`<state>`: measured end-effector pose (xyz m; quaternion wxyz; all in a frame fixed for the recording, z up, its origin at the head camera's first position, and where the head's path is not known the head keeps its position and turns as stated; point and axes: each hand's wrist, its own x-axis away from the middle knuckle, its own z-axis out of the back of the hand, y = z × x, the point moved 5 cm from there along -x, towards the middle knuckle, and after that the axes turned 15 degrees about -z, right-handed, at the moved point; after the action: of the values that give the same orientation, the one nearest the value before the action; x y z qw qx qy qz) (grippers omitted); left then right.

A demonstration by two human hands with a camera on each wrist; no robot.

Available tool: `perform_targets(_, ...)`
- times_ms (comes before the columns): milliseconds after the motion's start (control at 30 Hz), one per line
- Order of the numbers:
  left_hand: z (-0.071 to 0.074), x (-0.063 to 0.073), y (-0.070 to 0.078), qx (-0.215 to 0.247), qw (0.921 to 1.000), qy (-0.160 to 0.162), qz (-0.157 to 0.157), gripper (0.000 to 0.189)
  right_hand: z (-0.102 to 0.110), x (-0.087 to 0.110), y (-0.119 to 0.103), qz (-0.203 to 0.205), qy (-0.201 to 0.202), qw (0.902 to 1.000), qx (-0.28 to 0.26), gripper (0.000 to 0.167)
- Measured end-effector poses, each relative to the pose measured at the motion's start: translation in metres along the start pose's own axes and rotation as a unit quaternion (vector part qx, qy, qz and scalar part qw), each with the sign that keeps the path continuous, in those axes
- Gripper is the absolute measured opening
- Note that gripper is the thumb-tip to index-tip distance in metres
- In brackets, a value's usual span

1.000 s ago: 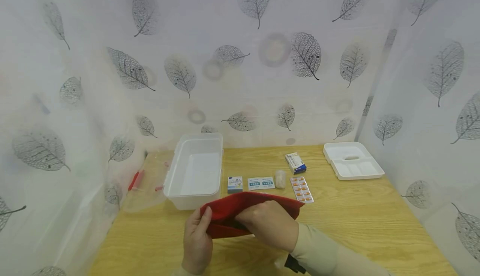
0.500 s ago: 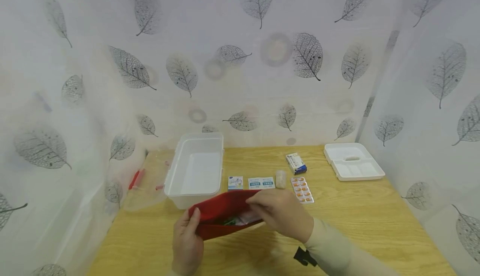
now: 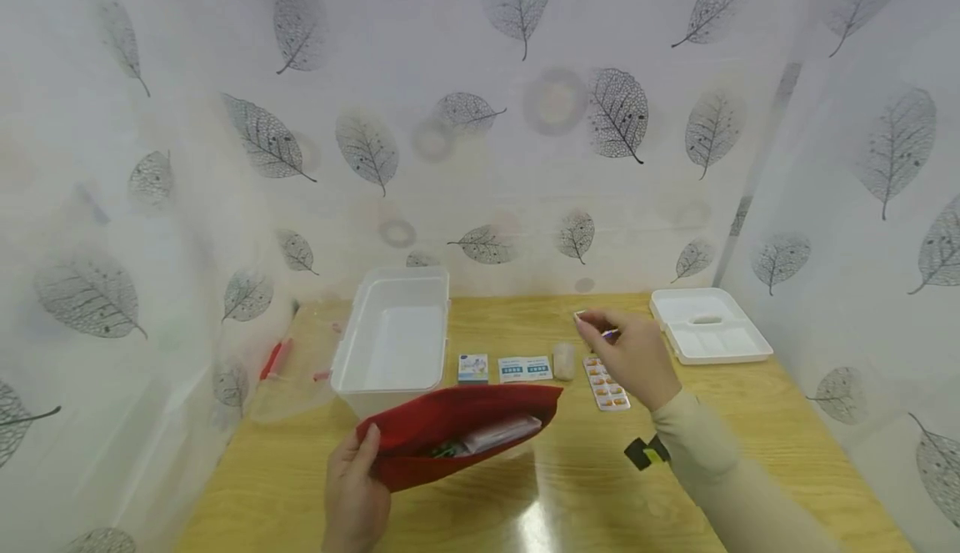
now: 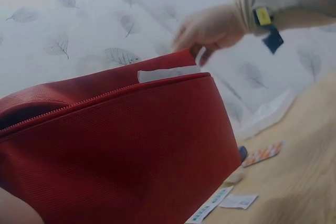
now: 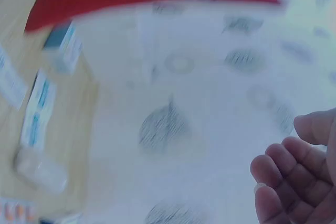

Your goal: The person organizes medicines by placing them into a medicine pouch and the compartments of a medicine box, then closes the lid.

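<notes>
My left hand (image 3: 356,486) grips the left end of a red zipper pouch (image 3: 457,411), its thumb on the near rim. The pouch gapes upward, showing a clear plastic packet (image 3: 498,434) and something green inside. My right hand (image 3: 626,357) hovers right of the pouch with fingers loosely bent, and nothing shows in its grasp. It covers most of a white and blue medicine box behind it. Below that hand lies a blister pack (image 3: 609,388) of orange capsules. In the right wrist view, the thumb (image 5: 315,127) stands apart from the fingers.
Beyond the pouch sit a small box (image 3: 472,368), white sachets (image 3: 525,369) and a whitish bandage roll (image 3: 564,361). A white bin (image 3: 351,369) stands at left, beside a clear lid (image 3: 296,386) with red clips. The white tray (image 3: 750,349) lies at far right.
My right hand has come out of the pouch and moved right, over toward the medicine box. The left hand has shifted left with the pouch, whose opening and contents now show more.
</notes>
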<state>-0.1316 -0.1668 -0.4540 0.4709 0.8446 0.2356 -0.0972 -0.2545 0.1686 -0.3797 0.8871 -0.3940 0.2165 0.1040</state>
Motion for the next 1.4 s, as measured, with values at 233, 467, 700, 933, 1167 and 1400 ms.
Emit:
perform_targets(233,0.005,0.004,-0.005,-0.017,0.9984,0.007,0.054,0.029,-0.006,-0.025,0.095,-0.176,-0.056,0.9803,0.071,0.044)
perform_targets(467,0.002,0.005,-0.008,-0.026,0.9974,0.011,0.066,0.026,-0.018,-0.030,0.146,-0.264,-0.117,0.9528,0.095,0.064)
perform_targets(700,-0.004,0.006,-0.008,0.005,0.9990,-0.009,0.043,0.028,-0.036,-0.035,0.173,-0.327,-0.180,0.9176,0.137,0.080)
perform_targets(933,-0.007,0.007,-0.010,0.025,0.9989,-0.026,0.030,0.031,-0.051,-0.038,0.187,-0.358,-0.217,0.8902,0.180,0.086)
perform_targets(1167,-0.006,0.007,-0.014,-0.005,0.9985,-0.016,0.052,0.028,-0.067,-0.038,0.198,-0.387,-0.221,0.8748,0.190,0.081)
perform_targets(1400,-0.008,0.004,-0.016,-0.039,0.9958,-0.003,0.082,0.026,-0.084,-0.038,0.206,-0.384,-0.246,0.8629,0.218,0.072)
